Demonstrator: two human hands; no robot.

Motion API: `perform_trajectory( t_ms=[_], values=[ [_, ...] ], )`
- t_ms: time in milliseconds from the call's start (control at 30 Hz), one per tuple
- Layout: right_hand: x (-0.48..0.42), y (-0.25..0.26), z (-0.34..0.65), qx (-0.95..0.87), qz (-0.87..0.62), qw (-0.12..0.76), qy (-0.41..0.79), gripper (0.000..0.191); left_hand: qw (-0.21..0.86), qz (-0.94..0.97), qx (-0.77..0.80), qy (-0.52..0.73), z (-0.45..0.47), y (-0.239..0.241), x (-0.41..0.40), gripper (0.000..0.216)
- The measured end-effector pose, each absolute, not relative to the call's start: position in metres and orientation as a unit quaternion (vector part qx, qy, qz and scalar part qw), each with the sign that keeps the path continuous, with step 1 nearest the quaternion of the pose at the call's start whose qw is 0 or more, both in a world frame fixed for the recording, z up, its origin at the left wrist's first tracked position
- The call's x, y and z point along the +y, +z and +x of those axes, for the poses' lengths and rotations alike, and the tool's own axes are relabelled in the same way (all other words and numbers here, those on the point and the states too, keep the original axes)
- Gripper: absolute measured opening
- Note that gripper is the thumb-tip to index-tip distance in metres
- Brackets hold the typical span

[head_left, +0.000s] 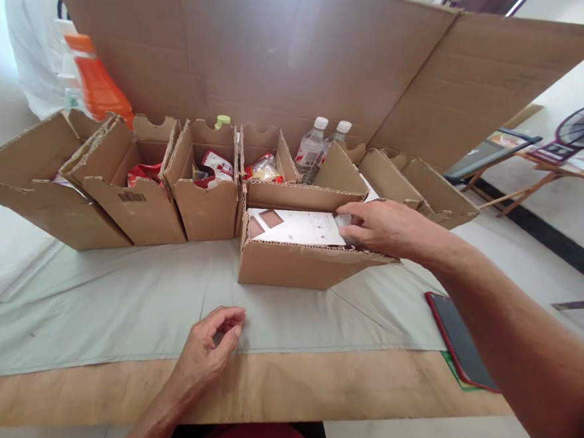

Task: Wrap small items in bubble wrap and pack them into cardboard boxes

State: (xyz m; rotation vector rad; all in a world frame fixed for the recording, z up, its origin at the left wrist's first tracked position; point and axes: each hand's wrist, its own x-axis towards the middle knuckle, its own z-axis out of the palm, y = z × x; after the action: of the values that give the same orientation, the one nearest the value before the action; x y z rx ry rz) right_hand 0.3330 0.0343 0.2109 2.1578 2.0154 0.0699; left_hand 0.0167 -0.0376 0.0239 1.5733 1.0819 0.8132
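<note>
My right hand (375, 225) reaches into a low cardboard box (295, 262) at the front of the row. Its thumb and fingers close around a small clear, shiny plastic piece (343, 221), whose kind I cannot make out. Inside the same box lies a flat white printed carton (297, 226) with brown window-like squares at its left end. Near the table's front edge my left hand (215, 341) rests on the cloth, loosely curled and holding nothing, a gap showing between thumb and fingers.
Several tall cardboard bins (156, 215) stand behind, with red packets (218, 167) in some. Two clear bottles (311, 144) with white caps and an orange bottle (97, 79) rise at the back before a big cardboard panel (270, 53). A red-edged phone (460, 340) lies right.
</note>
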Motion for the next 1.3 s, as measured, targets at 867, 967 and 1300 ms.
perform_trajectory(
  t_ms=[867, 967, 1300],
  values=[
    [-0.124, 0.091, 0.301, 0.652, 0.630, -0.421, -0.025, 0.047, 0.387, 0.615, 0.534, 0.432, 0.014, 0.053, -0.070, 0.052],
    [-0.092, 0.100, 0.268, 0.692, 0.573, -0.435, -0.066, 0.058, 0.343, 0.556, 0.589, 0.475, -0.019, 0.068, -0.063, 0.053],
    [-0.136, 0.107, 0.336, 0.577, 0.717, -0.390, 0.039, 0.053, 0.425, 0.649, 0.428, 0.464, 0.072, 0.060, -0.047, 0.058]
  ],
)
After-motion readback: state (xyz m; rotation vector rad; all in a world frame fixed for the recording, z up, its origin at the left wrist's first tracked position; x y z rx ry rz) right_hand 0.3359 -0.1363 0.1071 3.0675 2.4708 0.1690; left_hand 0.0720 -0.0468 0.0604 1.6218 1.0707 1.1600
